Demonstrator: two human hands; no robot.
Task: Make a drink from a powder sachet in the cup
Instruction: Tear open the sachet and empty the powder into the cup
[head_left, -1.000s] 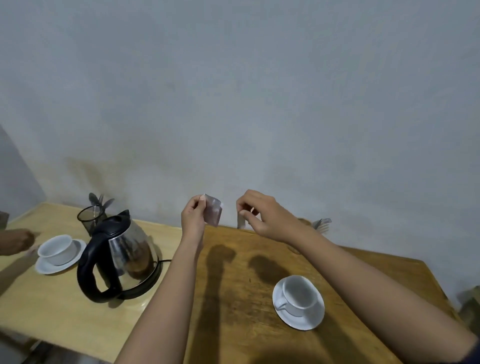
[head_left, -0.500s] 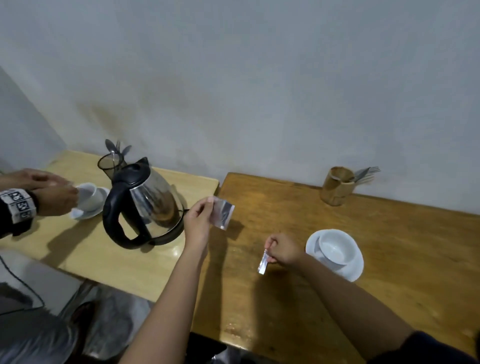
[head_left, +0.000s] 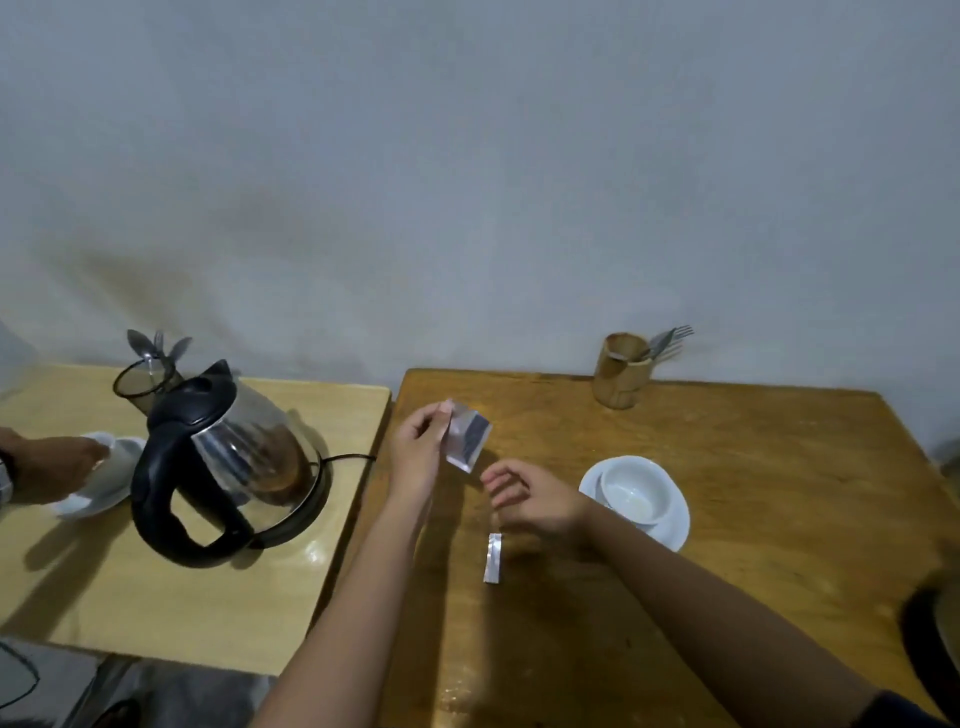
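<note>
From the head view I see my left hand (head_left: 415, 457) raised over the dark, worn wooden counter (head_left: 753, 519), its thumb and fingertips pinching the top corner of the small silvery foil powder sachet (head_left: 466, 435). The sachet is a flat, shiny rectangle, hanging tilted in the air above the counter, its top edge looking torn. My right hand (head_left: 535, 501) hovers just below and right of it, fingers loosely curled and grasping nothing. Directly beneath that hand, the narrow torn-off foil strip (head_left: 493, 557) lies flat on the wood.

Just beside my right wrist stands the round white ceramic cup (head_left: 636, 491), glossy and empty, on a matching white saucer (head_left: 675, 525). Near the wall sits a cylindrical light wooden cutlery holder (head_left: 621, 371) with metal forks (head_left: 670, 338) leaning out to the right.

To the left, a paler, smooth wooden counter (head_left: 182, 597) butts against the dark one. On it a glass electric kettle with a black plastic handle and lid (head_left: 223, 467) sits on its round base. Behind it a smoky transparent tumbler (head_left: 143, 382) holds spoons. Another person's hand (head_left: 57, 467) rests on a second white cup and saucer (head_left: 111, 467) at the far left.
</note>
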